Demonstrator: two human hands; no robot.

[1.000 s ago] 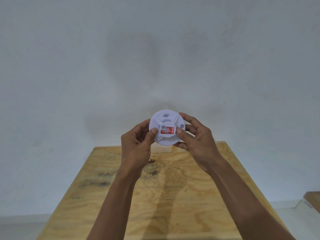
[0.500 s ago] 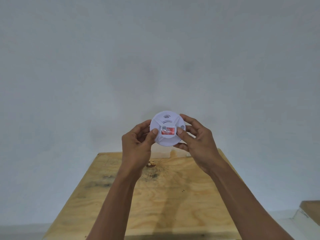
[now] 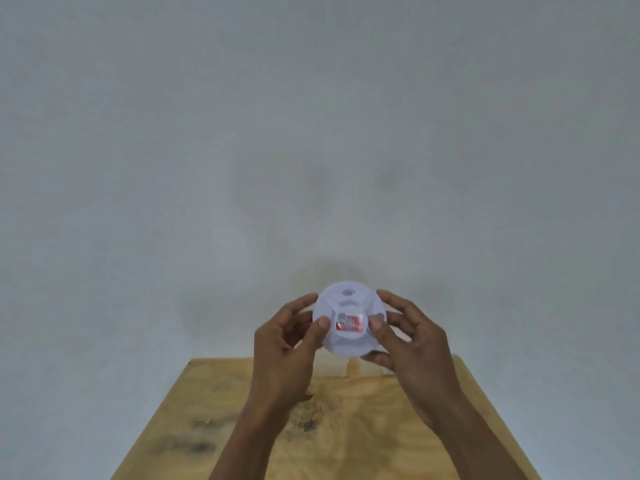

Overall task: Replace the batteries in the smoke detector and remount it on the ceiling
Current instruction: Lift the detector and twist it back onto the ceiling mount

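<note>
I see the round white plastic smoke detector has risen higher above the plywood counter and turned slightly. Both grips hold it: left hand, right hand, thumbs flanking its red label, so remounting looks imminent.

One smoke detector, two hands, left hand and right hand, one wooden table.

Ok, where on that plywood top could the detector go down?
The plywood tabletop shows bare wood between the forearms and along its left edge, though dark stains mark it. The far edge is crowded: both hands, left and right, hold the smoke detector there.
</note>
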